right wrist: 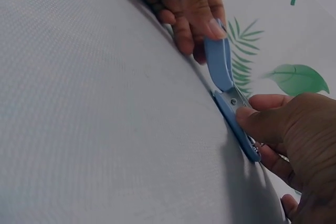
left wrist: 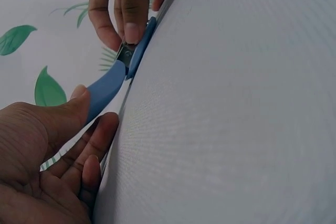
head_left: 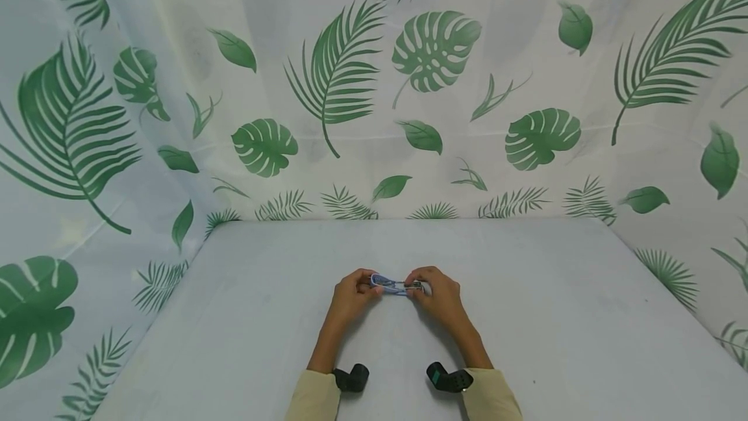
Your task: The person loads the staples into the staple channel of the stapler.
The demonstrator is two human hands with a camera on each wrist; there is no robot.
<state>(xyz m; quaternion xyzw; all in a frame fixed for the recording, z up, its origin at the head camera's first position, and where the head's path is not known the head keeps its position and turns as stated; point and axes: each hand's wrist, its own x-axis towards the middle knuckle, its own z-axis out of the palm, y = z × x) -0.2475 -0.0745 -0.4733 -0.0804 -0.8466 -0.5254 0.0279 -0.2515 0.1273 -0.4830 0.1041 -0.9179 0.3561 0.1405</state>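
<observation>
A small hand tool [head_left: 390, 285] with blue curved handles and a metal part at its pivot is held between both hands, low over the table; its exact kind is unclear. My left hand [head_left: 352, 297] pinches one blue handle [left wrist: 106, 90] at its end, thumb on the near side. At the other end my right hand [head_left: 439, 294] pinches the tool by its metal part [right wrist: 234, 99], beside the second blue piece [right wrist: 237, 129]. In the left wrist view the right fingers [left wrist: 128, 9] cover part of the metal.
The white table top [head_left: 245, 317] spreads out around both hands. Behind it and at both sides hangs a white cloth [head_left: 362, 167] printed with green leaves. Each wrist wears a black camera strap [head_left: 352, 379].
</observation>
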